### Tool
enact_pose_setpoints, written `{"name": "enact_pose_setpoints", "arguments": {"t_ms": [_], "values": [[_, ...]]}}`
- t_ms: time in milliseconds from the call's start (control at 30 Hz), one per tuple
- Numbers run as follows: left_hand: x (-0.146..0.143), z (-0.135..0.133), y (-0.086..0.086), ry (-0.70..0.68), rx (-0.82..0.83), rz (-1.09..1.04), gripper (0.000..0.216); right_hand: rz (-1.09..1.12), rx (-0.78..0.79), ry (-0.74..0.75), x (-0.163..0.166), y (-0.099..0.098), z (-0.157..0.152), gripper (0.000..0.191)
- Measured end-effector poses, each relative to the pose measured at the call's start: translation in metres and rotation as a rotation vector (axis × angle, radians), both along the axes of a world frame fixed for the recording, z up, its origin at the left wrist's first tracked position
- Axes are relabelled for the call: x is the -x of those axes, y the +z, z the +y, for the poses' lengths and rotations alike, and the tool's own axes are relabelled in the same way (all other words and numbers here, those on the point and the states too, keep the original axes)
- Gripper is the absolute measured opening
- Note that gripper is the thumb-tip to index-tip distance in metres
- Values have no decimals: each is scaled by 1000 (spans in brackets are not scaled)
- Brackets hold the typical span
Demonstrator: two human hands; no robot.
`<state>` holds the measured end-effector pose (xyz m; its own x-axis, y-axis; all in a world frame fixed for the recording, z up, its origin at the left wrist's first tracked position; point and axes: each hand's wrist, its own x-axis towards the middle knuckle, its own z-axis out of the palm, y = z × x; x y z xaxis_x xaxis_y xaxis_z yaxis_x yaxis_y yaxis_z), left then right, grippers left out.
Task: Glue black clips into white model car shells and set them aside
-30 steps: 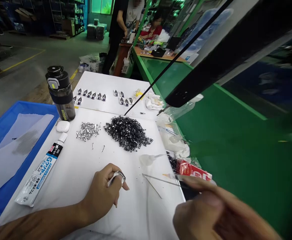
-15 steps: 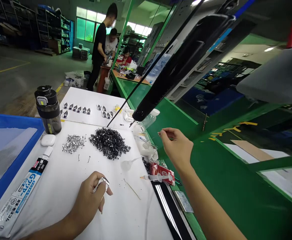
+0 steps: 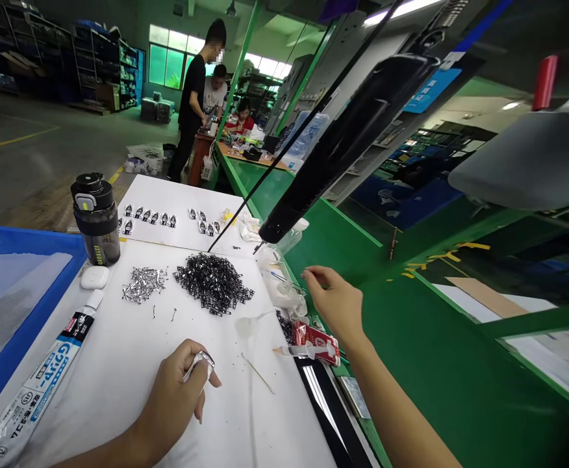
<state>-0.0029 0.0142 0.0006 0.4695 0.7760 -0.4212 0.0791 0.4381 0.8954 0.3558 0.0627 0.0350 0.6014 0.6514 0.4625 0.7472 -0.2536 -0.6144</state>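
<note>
My left hand (image 3: 175,390) is closed above the white tabletop (image 3: 216,422), pinching a small shiny silver piece (image 3: 203,357) between thumb and fingers. Past the table's right edge, my right hand (image 3: 338,305) hovers with thumb and fingertips pressed together; whatever they may hold is too small to make out. Beyond my left hand lie a heap of black small parts (image 3: 214,283) and a smaller pile of silver pins (image 3: 144,284). Between the hands rest a thin stick (image 3: 258,374), a syringe (image 3: 301,351) with an orange tip, and a clear translucent dropper-like item (image 3: 248,325).
At left stand a dark bottle (image 3: 96,221), a white case (image 3: 94,277), a white-and-blue tube (image 3: 45,383) and a blue tray (image 3: 77,246). A black cylinder (image 3: 333,156) slants down over the table. Finished-looking small pieces (image 3: 154,218) lie in rows behind. People (image 3: 194,97) are in the background.
My right hand has shifted a little left and down, its fingers still pinched. The left hand keeps hold of the silver piece. The camera view has shifted slightly.
</note>
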Motion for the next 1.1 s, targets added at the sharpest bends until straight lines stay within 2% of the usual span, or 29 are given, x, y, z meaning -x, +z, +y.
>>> {"name": "enact_pose_setpoints", "arguments": {"t_ms": [67,133,200,233,267,333,433,500,600,733,800,867,933,1000,1033,1100], "values": [[0,0,-1,9,1,-9,25,41,59,53,7,-1,-12,43],[-1,0,-1,24,17,-28,25,175,12,65,23,-2,-34,53],[-2,1,0,39,54,-56,34,435,-182,17,48,-7,-64,62],[-2,2,1,40,83,-81,42,530,-290,-66,63,-11,-79,63],[-2,3,2,33,120,-117,49,557,-373,-161,78,-16,-93,64],[-3,6,3,12,224,-222,58,578,-468,-244,104,-31,-113,63],[-2,10,7,14,419,-363,55,773,-388,-225,125,-51,-119,72],[-2,11,10,48,536,-366,49,958,-292,-182,126,-54,-114,75],[-2,12,16,81,628,-306,42,1115,-300,-166,120,-39,-106,71],[-2,12,18,66,637,-295,37,1100,-443,-117,128,2,-106,51],[-1,12,17,51,632,-302,35,1125,-508,-25,145,23,-106,45],[0,12,14,37,623,-313,35,1222,-482,188,166,39,-102,43],[1,12,11,22,613,-328,37,1297,-362,454,187,45,-94,59],[2,13,8,-3,603,-351,41,1335,-236,660,205,41,-86,79],[2,13,6,-18,600,-364,44,1356,-204,717,211,36,-82,83],[3,14,3,-38,597,-387,47,1424,-225,724,220,23,-78,76]]}}
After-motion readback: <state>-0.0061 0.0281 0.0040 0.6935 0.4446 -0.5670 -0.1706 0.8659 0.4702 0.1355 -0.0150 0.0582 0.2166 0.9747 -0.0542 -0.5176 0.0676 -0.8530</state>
